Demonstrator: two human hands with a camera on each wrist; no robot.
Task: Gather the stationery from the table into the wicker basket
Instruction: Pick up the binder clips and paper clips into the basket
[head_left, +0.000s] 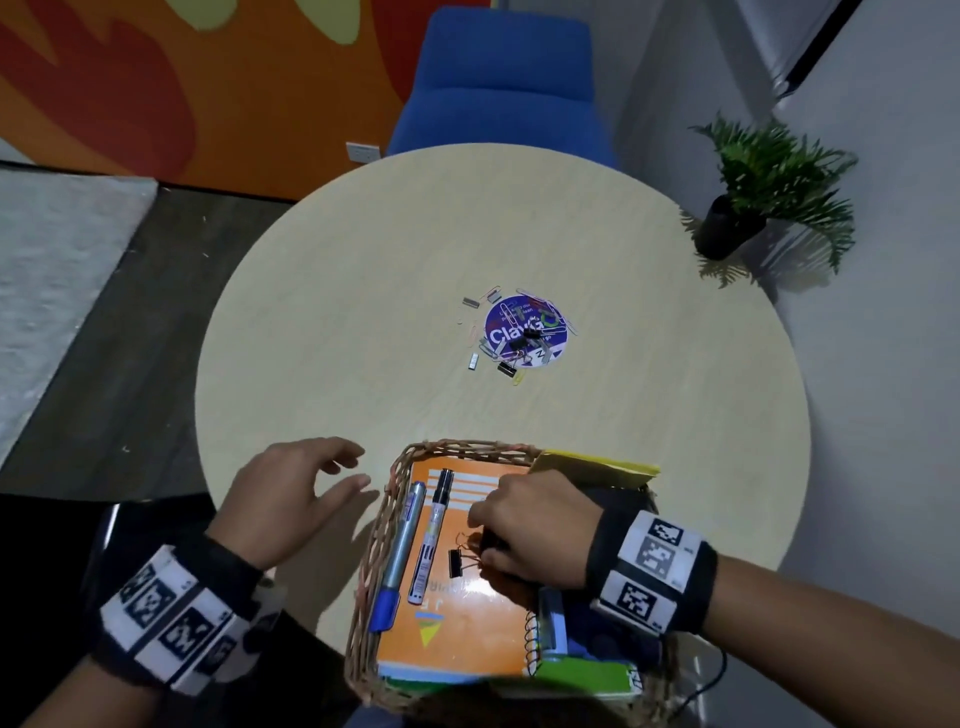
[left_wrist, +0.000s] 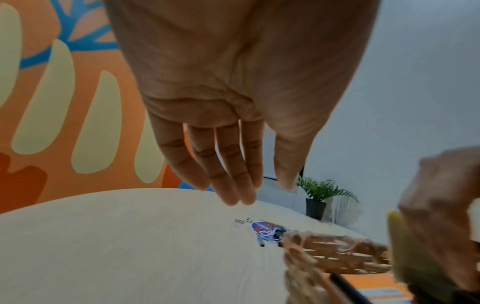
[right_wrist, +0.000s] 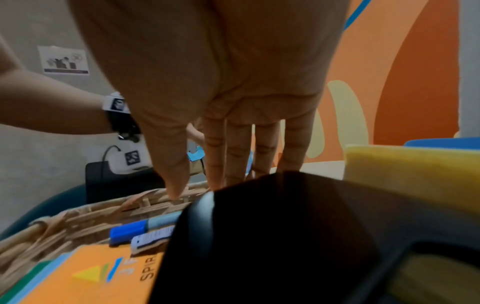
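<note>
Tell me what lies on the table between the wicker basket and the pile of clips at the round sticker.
Nothing: in the head view, bare table runs from the wicker basket rim to the pile of clips.

Each bare forearm carries a black wrist strap (head_left: 605, 551) fitted with white square tags (head_left: 649, 566) printed with black coded patterns. Black cable (head_left: 711, 680) exits at 5 o'clock.

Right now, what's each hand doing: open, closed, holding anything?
Left hand: open, fingers relaxed above the table, holding nothing.
Right hand: over the wicker basket on a black object; grip cannot be told.
</note>
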